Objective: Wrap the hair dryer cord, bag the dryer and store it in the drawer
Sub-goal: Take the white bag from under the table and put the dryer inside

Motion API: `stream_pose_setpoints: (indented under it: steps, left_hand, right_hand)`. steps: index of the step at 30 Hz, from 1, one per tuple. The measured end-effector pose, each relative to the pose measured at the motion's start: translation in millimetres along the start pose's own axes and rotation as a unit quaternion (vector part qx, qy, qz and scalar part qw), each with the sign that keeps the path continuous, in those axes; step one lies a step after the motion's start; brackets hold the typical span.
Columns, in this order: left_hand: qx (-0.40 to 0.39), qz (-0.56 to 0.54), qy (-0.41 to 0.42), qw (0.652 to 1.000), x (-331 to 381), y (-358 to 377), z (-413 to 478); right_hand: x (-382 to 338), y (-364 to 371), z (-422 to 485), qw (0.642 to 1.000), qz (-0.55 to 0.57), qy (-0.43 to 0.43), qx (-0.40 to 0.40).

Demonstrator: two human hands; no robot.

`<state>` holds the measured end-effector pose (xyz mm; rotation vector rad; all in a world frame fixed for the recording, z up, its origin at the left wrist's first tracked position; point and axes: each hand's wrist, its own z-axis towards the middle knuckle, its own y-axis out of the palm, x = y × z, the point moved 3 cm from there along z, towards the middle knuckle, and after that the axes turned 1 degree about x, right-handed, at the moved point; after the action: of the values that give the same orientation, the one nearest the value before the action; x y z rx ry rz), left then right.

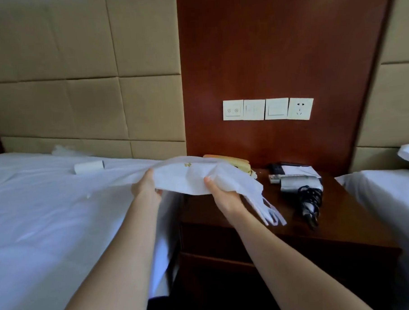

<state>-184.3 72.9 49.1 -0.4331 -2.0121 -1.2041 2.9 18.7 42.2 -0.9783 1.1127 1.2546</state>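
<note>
- Right now, in the head view, both hands hold a thin white cloth bag with small gold letters (190,176) up in the air, between the bed and the dark brown wooden nightstand (342,221).
- The left hand (147,189) pinches the left end of the bag, thumb on top and fingers under it. The right hand (220,194) is closed on the front edge near the middle, with its thumb on top. The two hands are apart, and the bag is stretched flat between them.
- The bag looks very light and floppy. Its white drawstrings (270,213) hang down loose on the right side. I think the best place to hold it is at the open edge, one hand on each side, so the mouth can be pulled wide.
- The grey hair dryer (300,183) lies on the nightstand, to the right of the bag and not touching it. Its black cord (310,198) looks wound around the handle already.
- The dryer looks hard, smooth and much heavier than the bag. I would grab it by the handle, over the cord, so the loops do not slip off.
- The drawer front (225,236) under the nightstand top looks shut.
- A white paper roll (88,167) lies on the white bed sheet (49,220), far from the hands.
</note>
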Motion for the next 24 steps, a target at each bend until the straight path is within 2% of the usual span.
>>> stream_pose_setpoints:
  steps: [2, 6, 10, 14, 16, 19, 22, 24]
  left_hand:
    - [-0.002, 0.024, -0.023, 0.999, -15.0, -11.0, 6.2]
    - [-0.019, 0.080, -0.052, 0.995, -44.1, -27.8, 4.7]
    - [-0.031, 0.140, -0.075, 0.987, -74.4, -38.7, -12.8]
    - [-0.029, 0.174, -0.070, 0.982, -79.6, -51.0, -13.7]
    - [-0.024, 0.182, -0.061, 0.981, -78.4, -57.8, -14.0]
    - [-0.028, 0.189, -0.052, 0.980, -76.8, -64.6, -21.5]
    - [-0.030, 0.203, -0.054, 0.977, -77.8, -68.3, -26.4]
    - [-0.023, 0.245, -0.048, 0.968, -80.0, -69.0, -27.4]
  right_hand:
    - [17.9, 11.9, -0.7, 0.999, 0.034, 0.008, 0.001]
    - [52.3, 23.7, -7.2, 0.997, 0.014, 0.070, 0.008]
    - [71.5, 20.5, -21.0, 0.991, 0.045, 0.120, 0.034]
    - [96.6, -0.5, -41.1, 0.975, 0.129, 0.173, 0.057]
    - [104.0, -20.9, -49.9, 0.962, 0.198, 0.168, 0.089]
    - [103.5, -57.1, -55.8, 0.952, 0.243, 0.141, 0.121]
    - [95.2, -87.1, -59.5, 0.945, 0.251, 0.152, 0.144]
    - [92.9, -101.3, -58.7, 0.949, 0.216, 0.167, 0.159]
